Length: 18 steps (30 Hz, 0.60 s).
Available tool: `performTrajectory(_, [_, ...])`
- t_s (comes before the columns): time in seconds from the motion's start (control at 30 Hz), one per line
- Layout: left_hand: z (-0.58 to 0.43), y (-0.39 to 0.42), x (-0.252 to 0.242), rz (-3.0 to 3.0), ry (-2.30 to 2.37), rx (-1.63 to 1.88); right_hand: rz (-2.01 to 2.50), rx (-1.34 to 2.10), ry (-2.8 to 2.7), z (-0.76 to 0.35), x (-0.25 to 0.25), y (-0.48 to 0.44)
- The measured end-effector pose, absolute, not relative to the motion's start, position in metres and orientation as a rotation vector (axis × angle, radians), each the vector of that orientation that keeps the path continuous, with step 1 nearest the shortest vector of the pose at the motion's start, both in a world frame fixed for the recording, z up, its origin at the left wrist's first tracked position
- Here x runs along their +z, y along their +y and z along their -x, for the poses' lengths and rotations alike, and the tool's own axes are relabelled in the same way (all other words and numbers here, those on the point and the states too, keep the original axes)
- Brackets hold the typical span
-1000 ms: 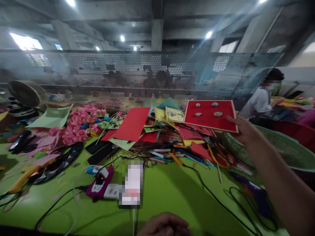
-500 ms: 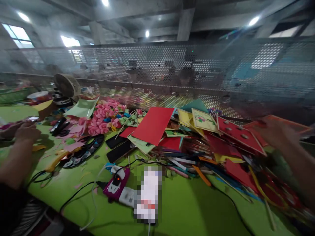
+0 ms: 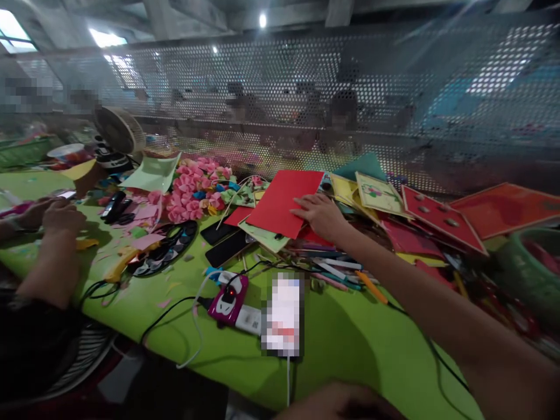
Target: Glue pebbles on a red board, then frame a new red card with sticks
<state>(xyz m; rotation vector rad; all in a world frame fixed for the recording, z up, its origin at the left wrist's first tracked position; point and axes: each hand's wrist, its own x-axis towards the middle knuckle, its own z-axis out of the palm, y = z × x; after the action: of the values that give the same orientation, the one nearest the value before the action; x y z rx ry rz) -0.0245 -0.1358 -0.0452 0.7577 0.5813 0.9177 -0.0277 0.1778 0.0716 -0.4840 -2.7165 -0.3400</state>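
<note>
My right hand reaches across the green table and rests its fingers on the right edge of a plain red paper sheet lying on a heap of coloured cards. The fingers lie flat and apart. My left hand shows only as a blurred patch at the bottom edge, and its fingers cannot be made out. To the right of my right hand lie a yellow flower card and a red card with small stones.
A co-worker's hands rest at the left. Pink paper flowers, a small fan, two black phones, a pink charger with cables, pens and a green basket crowd the table. A perforated metal screen stands behind.
My right hand put down the red stone card at the right and moved left onto the plain red sheet. The view swung left and down, bringing the co-worker into sight.
</note>
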Motion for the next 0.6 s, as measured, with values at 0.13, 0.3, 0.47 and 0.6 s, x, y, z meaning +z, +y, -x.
performTrajectory(0.13, [0.028,-0.129,-0.026,-0.937,0.62,0.823,0.561,-0.355,-2.615,0.02,0.088,0.179])
performTrajectory(0.3, [0.026,-0.131,-0.031,-0.962,0.613,0.844,0.559,-0.41,-2.282,-0.054,0.125,0.14])
performTrajectory(0.47, [0.026,-0.138,-0.035,-1.012,0.67,0.984,0.571,-0.493,-2.284,-0.148,0.123,0.05])
performTrajectory(0.6, [0.038,-0.158,-0.027,-1.719,0.768,1.474,0.617,-0.521,-2.441,-0.191,0.072,-0.016])
